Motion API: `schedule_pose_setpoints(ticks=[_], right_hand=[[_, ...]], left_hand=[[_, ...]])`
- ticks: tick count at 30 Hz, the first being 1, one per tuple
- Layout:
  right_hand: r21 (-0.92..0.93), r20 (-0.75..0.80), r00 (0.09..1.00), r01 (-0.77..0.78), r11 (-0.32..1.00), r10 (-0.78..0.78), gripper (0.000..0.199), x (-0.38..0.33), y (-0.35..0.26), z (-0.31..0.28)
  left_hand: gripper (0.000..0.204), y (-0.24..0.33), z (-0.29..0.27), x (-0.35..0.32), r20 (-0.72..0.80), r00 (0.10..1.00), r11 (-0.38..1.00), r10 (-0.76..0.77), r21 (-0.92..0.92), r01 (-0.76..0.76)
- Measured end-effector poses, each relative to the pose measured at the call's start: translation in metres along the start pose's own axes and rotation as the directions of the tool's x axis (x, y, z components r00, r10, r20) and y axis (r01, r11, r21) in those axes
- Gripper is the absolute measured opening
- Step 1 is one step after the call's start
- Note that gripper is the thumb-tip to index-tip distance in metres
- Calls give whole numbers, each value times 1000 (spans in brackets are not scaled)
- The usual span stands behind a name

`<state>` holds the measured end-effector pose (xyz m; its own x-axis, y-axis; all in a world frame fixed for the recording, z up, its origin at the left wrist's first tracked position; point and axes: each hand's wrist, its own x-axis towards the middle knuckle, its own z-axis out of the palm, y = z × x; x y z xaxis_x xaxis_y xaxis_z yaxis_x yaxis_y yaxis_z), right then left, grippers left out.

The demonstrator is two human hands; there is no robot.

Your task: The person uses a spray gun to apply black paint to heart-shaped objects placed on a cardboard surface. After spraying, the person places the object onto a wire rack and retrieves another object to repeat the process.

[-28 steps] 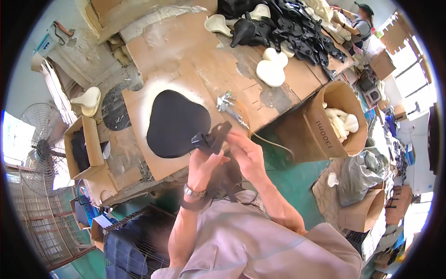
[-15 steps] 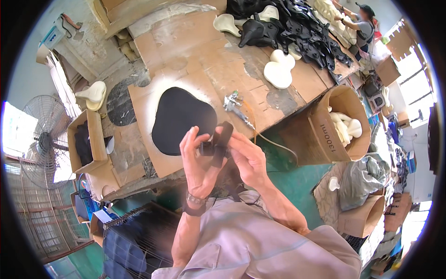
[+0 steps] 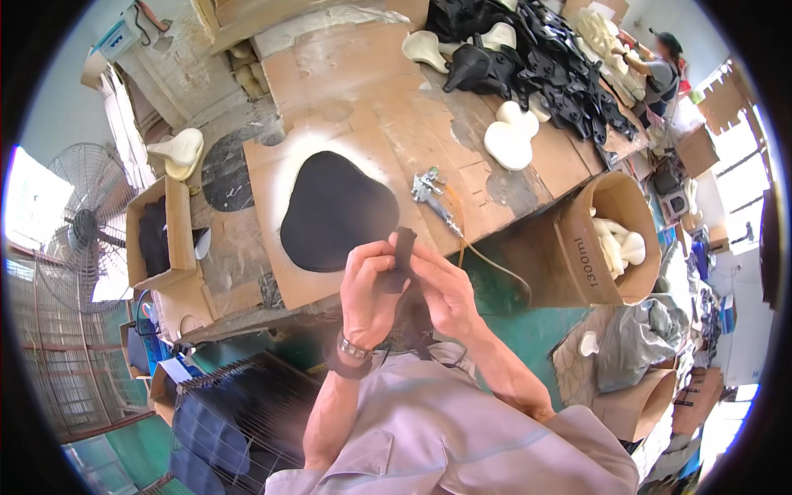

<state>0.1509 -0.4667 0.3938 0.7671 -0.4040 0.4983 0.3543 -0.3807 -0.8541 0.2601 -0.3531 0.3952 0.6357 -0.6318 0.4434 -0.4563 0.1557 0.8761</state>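
Where both hands meet, the black strip point(image 3: 402, 257) stands pinched between them.

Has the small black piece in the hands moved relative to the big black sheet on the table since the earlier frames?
Yes. The black piece has come off the black sheet edge, toward the person, beside it.

Left hand point(image 3: 367, 293) and right hand point(image 3: 443, 289) pinch a small black piece point(image 3: 399, 260); workbench point(image 3: 346, 66) beyond.

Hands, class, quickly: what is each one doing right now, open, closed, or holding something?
Left hand: closed, grip on the small black piece.
Right hand: closed, grip on the same black piece.
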Motion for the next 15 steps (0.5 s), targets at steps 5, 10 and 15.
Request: schedule_pose_setpoints(ticks=[5,10,15], right_hand=[[-144,167,981,-75,987,99,59,6,2,-3],[102,294,926,-278,955,238,63,4,4,4],[787,274,931,-362,500,243,56,-4,7,31]], left_hand=[[26,-1,-12,2,80,992,966,103,229,-118],[14,5,-23,-10,69,995,948,70,307,-88],[14,8,-33,-18,62,998,979,20,201,-32]])
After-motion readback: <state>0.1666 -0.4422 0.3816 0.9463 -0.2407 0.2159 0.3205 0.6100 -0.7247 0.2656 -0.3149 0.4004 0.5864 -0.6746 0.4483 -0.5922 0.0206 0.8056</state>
